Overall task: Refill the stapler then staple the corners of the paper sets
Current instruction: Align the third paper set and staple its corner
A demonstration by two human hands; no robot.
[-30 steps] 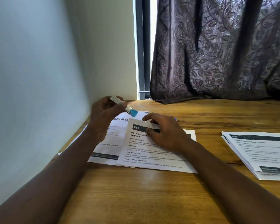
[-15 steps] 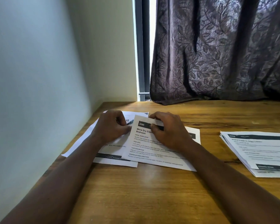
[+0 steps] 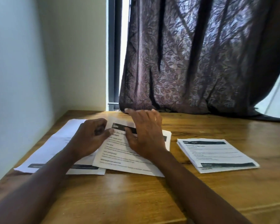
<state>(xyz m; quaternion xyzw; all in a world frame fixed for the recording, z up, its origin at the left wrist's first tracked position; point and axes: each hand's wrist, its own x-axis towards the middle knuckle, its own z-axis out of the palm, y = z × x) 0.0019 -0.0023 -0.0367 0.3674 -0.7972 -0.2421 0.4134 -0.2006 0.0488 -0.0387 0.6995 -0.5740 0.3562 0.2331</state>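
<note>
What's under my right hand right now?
The right hand rests on a printed sheet, which overlaps a second sheet on the table. Anything beneath the palm is hidden.

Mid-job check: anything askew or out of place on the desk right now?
Yes. The printed sheet under the right hand lies tilted, overlapping the pages at the left, so their corners do not line up. The stack at the right is slightly fanned. No stapler is visible.
</note>
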